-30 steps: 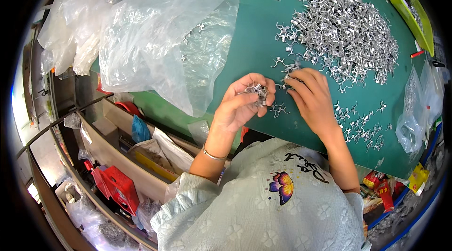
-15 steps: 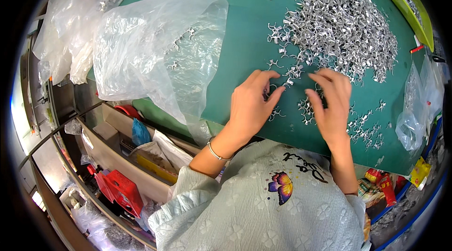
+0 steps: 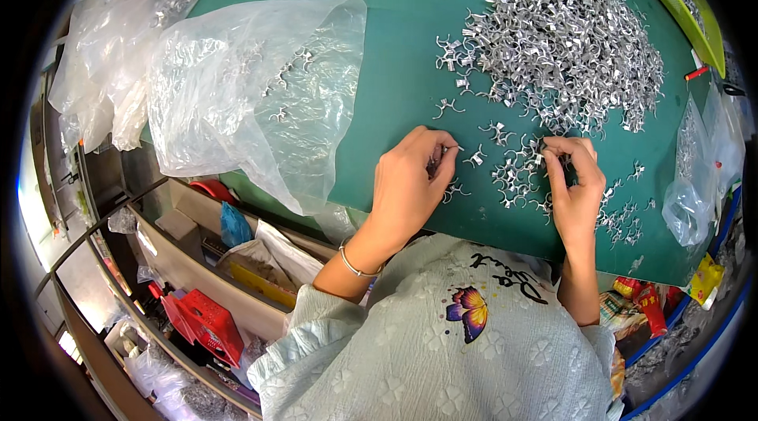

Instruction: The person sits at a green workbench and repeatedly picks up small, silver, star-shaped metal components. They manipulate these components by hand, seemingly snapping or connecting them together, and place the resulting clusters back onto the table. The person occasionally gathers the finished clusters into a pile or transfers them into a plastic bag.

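My left hand (image 3: 412, 176) is over the green table, fingers curled and thumb pressed to the forefinger. Grey metal glints inside the curl, seemingly small metal clips. To the right, my right hand (image 3: 576, 184) pinches thumb and forefinger together; what lies between the tips is too small to make out. Between the hands lies a loose cluster of silver clips (image 3: 517, 172) with curved prongs. One single clip (image 3: 475, 157) sits just beside my left fingertips. Beyond both hands rises a large heap of the same clips (image 3: 564, 42).
A clear plastic bag (image 3: 213, 97) with a few clips on it covers the table's left part. At right are a small clip group (image 3: 624, 224), a yellow-green basket (image 3: 687, 11) and plastic bags (image 3: 691, 200). An open drawer (image 3: 213, 263) sits below the table's left edge.
My right hand has moved slightly right and down, its spread fingers closing into a pinch. The left thumb and forefinger have come together. Clips between the hands have shifted and spread apart.
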Demonstrator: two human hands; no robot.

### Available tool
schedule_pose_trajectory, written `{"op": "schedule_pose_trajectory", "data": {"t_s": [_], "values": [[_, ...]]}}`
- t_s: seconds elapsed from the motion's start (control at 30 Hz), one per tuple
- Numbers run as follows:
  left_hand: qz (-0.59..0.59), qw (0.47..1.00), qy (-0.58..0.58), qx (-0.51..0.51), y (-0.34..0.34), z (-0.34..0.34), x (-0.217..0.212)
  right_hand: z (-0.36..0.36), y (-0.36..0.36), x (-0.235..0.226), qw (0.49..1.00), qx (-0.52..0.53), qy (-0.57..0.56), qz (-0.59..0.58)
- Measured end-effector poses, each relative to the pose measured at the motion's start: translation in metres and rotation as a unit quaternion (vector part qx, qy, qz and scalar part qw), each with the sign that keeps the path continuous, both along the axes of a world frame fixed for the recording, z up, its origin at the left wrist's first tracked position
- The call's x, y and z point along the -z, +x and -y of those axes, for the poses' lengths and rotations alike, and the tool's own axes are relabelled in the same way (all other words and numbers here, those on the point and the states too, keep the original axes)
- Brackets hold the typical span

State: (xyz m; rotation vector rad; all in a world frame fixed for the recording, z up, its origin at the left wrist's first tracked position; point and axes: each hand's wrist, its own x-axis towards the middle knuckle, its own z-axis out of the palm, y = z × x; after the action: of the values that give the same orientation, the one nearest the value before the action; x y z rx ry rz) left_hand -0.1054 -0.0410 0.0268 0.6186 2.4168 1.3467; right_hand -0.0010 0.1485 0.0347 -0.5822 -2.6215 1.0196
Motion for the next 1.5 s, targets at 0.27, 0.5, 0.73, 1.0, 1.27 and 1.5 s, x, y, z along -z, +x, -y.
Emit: {"op": "schedule_pose_trajectory", "data": {"t_s": [0.27,0.5,0.73,1.0,1.27,1.5], "values": [[0.466,0.862,0.197,-0.042,-0.011,0.012,-0.007,0.003,0.0,-0.006,0.998,0.012,0.063,0.02],[0.623,0.71,0.324,-0.058,-0.015,0.019,0.005,0.028,-0.011,-0.008,0.993,-0.107,0.051,0.013],[0.678,0.62,0.395,0.0,-0.015,0.023,0.012,0.041,-0.014,0.009,0.979,-0.154,0.131,0.014],[0.664,0.63,0.403,-0.01,-0.009,0.022,0.009,0.04,-0.013,0.011,0.976,-0.173,0.133,-0.005],[0.245,0.966,0.082,0.023,0.006,0.017,-0.006,0.029,-0.009,0.008,0.988,-0.14,0.057,-0.036],[-0.049,0.996,-0.061,-0.051,-0.013,-0.005,-0.002,0.018,-0.009,0.006,0.993,-0.078,0.087,-0.013]]}}
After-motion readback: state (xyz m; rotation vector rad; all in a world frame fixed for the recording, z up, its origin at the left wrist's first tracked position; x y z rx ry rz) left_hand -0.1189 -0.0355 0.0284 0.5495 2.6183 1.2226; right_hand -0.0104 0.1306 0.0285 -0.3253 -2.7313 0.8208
